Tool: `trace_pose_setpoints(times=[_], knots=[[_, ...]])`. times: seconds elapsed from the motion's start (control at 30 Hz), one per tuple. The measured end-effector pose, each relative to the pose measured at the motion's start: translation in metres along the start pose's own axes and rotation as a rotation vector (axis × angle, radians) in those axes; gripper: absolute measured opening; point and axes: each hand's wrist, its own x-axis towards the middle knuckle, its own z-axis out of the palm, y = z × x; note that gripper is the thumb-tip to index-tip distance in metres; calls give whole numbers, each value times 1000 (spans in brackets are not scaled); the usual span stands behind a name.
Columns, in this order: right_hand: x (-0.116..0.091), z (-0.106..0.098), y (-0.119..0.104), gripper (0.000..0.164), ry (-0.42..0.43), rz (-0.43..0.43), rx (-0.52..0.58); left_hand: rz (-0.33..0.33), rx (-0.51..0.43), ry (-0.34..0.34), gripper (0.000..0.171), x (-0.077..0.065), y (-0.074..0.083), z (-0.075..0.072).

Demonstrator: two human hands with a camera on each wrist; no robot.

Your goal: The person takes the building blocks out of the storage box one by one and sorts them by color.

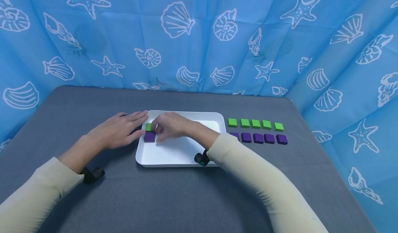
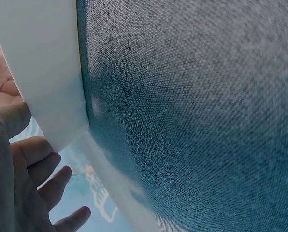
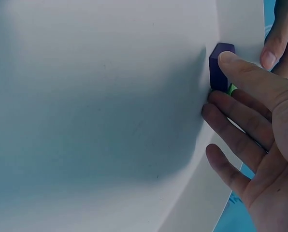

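Observation:
A green block (image 1: 149, 127) and a purple block (image 1: 149, 137) sit side by side against the left wall of a white tray (image 1: 183, 153). My right hand (image 1: 171, 125) reaches into the tray from the right, its fingertips at the green block's side. In the right wrist view its thumb overlaps the purple block (image 3: 223, 63), and the green block is mostly hidden behind the fingers. Outside the tray, my left hand (image 1: 119, 129) lies with fingers extended at the left rim, thumb and forefinger at the edge.
To the tray's right, several green blocks (image 1: 255, 124) form a row, with a row of purple blocks (image 1: 258, 138) just in front of it. Grey cloth covers the table (image 1: 174, 198). A blue curtain (image 1: 199, 36) with white shell prints hangs behind and at right.

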Motion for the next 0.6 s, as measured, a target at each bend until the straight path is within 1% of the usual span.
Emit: trace_pose_setpoints(times=[0.2, 0.47, 0.6], knots=[[2, 0, -2, 39, -7, 3, -6, 4, -4, -7, 60, 0, 0, -1], [4, 1, -2, 41, -12, -27, -28, 6, -1, -8, 60, 0, -1, 0], [8, 3, -2, 37, -7, -27, -65, 6, -4, -5, 60, 0, -2, 0]])
